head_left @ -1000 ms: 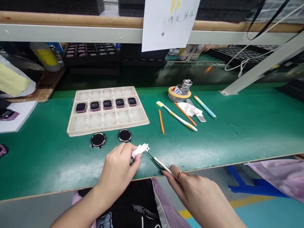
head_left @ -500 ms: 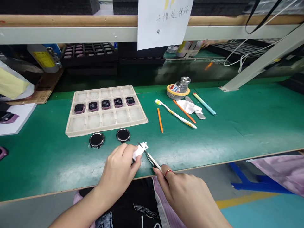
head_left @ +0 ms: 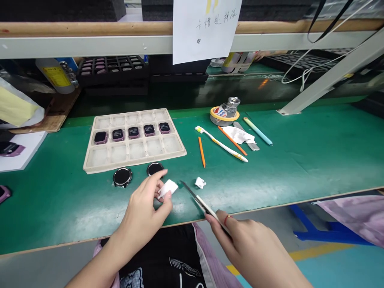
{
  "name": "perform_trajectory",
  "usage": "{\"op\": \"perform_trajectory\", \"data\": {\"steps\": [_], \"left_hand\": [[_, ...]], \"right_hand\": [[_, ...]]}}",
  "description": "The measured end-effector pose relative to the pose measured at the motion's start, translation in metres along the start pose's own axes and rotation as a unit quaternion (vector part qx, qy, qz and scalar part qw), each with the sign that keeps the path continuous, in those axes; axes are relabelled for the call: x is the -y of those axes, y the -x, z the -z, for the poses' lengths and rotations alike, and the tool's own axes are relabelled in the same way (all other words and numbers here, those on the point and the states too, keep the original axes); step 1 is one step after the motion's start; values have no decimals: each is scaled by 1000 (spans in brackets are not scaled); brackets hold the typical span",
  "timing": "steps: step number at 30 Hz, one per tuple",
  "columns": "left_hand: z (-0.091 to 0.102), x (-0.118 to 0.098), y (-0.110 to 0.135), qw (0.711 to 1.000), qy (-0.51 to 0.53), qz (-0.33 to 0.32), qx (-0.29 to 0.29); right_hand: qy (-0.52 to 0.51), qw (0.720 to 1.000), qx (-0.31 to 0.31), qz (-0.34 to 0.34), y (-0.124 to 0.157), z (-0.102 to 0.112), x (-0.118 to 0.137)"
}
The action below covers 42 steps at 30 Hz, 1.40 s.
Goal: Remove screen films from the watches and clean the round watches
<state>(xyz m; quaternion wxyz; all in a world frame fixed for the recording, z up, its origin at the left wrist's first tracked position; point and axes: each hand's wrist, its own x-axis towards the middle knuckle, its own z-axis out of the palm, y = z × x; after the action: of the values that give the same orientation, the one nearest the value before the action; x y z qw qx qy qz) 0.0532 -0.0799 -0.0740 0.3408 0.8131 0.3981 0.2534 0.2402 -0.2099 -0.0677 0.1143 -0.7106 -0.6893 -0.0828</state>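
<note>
The left hand (head_left: 147, 205) pinches a white piece (head_left: 168, 188) between thumb and fingers, in the lower middle of the frame; its long side slants up to the right. The right hand (head_left: 250, 240) grips a thin knife (head_left: 206, 205) by its white handle. The knife runs up and left, its tip near the white piece but apart. A small white scrap (head_left: 200, 183) lies on the counter (head_left: 288, 168), right of the tip. Left of the middle, a pale tray (head_left: 138, 161) has 5 watches (head_left: 133, 132) in its middle row. At upper left, a black tray (head_left: 120, 76) holds small pink and gray things (head_left: 100, 67).
</note>
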Motion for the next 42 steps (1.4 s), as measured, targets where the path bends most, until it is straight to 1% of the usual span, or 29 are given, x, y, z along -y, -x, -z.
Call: {"op": "perform_trajectory", "data": {"steps": [3,5,8,10,11,13,16,17,19,23,27,31,36,39,42], "left_hand": [[9,-2,4,998,50,2,46],[12,-5,5,994,85,5,68],[8,-8,4,990,122,26,59],[2,-8,3,989,131,35,52],[-1,-7,3,990,127,31,52],[-7,-4,3,994,94,-2,49],[-11,1,5,998,-1,-60,15],[-12,2,6,997,-28,-70,1],[-11,2,7,996,-61,-67,-13],[-12,-1,6,995,-85,-45,-2],[-15,-2,5,994,-95,-52,-12],[-16,-2,6,992,-101,-69,-15],[-14,-3,5,989,-107,-102,-17],[-16,-4,4,988,-117,-93,-24],[-19,-5,4,990,-121,-74,-24]], "right_hand": [[-72,996,-23,-43,0,3,-10],[-125,989,-21,-72,1,2,-13],[-189,976,1,-103,3,-4,-9],[-222,968,-2,-117,5,-9,-5],[-236,964,-11,-123,6,-11,-3],[-251,958,-31,-136,10,-15,0],[-244,956,-48,-154,18,-17,3],[-239,958,-51,-152,21,-17,4],[-233,963,-57,-126,25,-18,6],[-197,977,-68,-54,29,-20,13],[-147,986,-77,-15,34,-21,13],[-129,989,-76,6,34,-22,10],[-101,992,-72,1,23,-20,15],[-77,995,-68,7,21,-18,16],[-59,997,-51,29,27,-12,14]]}}
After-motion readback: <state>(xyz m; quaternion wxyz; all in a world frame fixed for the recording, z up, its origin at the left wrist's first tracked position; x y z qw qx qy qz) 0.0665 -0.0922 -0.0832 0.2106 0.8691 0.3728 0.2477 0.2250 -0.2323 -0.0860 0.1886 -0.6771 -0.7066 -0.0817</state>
